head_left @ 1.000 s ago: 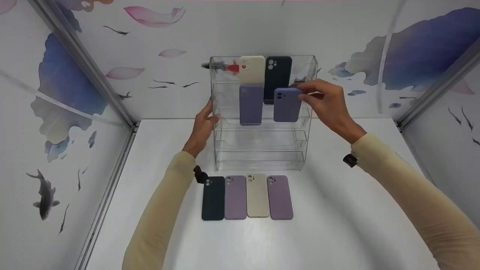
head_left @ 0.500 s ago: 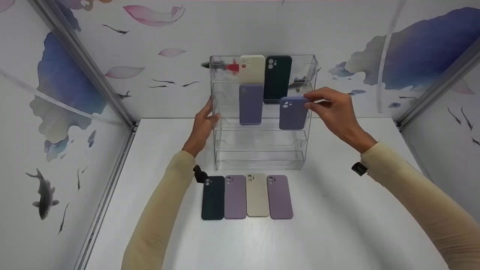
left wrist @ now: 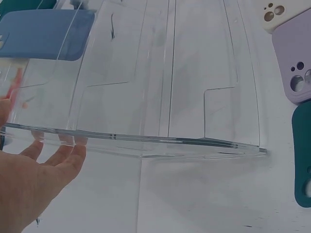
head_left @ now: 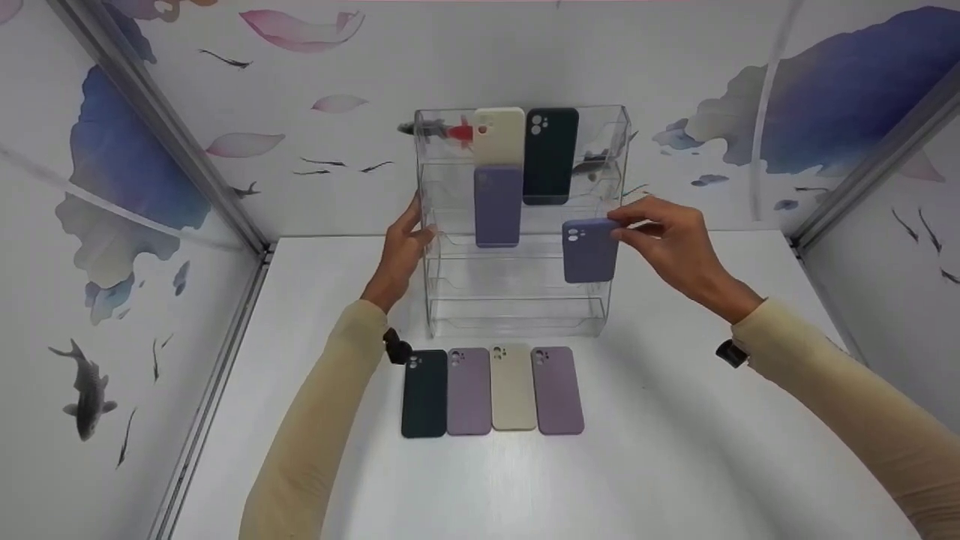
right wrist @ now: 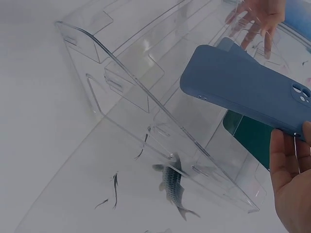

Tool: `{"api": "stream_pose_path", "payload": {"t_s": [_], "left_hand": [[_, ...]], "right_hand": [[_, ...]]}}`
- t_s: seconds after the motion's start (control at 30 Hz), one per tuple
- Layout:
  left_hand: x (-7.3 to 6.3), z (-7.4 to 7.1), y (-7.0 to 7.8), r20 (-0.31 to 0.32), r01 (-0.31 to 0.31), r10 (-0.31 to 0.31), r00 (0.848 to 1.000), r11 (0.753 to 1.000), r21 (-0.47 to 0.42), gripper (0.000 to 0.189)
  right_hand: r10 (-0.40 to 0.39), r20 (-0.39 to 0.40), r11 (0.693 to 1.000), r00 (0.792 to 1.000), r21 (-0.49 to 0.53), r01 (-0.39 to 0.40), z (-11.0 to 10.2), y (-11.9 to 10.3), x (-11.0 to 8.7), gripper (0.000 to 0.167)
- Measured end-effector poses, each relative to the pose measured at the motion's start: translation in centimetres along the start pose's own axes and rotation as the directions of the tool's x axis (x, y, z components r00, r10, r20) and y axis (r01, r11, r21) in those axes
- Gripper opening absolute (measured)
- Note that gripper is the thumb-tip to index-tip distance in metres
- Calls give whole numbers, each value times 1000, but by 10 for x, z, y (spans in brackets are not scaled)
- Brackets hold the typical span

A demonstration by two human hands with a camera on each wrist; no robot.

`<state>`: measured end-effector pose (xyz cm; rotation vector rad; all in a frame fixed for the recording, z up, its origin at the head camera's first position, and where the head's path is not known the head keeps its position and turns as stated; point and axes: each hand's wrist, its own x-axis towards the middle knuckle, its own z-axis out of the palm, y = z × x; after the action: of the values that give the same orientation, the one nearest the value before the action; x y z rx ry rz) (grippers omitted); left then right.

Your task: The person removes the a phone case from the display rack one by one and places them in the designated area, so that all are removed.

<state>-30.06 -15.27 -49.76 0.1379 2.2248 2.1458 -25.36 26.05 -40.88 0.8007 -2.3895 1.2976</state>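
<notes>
My right hand (head_left: 667,236) pinches a bluish-purple phone case (head_left: 586,253) by its upper right corner. This case hangs in front of the right part of a clear acrylic display rack (head_left: 517,300); I cannot tell whether it touches the rack. In the right wrist view, thumb and fingers meet at the held case (right wrist: 238,80) near its camera holes. My left hand (head_left: 401,251) grips the rack's left side, and its fingers show through the clear side panel (left wrist: 180,141). On the rack stand a cream case (head_left: 499,136), a dark green case (head_left: 551,156) and another bluish-purple case (head_left: 497,208).
In front of the rack, a row of cases lies flat on the white table (head_left: 675,450): a dark green case (head_left: 424,397), a lilac case (head_left: 469,397), a cream case (head_left: 514,394) and a second lilac case (head_left: 559,394). Printed walls (head_left: 495,45) enclose the table.
My right hand has moved down and a little right with the bluish-purple case, from the dark green case's height to a lower tier. The left hand keeps its place on the rack.
</notes>
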Motion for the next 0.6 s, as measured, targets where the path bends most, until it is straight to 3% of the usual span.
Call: {"api": "stream_pose_path", "payload": {"t_s": [0.6], "left_hand": [[0, -1, -1, -18, 11, -10, 1000, 1000, 19, 72]], "right_hand": [[48, 56, 999, 997, -9, -47, 6, 17, -38, 29]]}}
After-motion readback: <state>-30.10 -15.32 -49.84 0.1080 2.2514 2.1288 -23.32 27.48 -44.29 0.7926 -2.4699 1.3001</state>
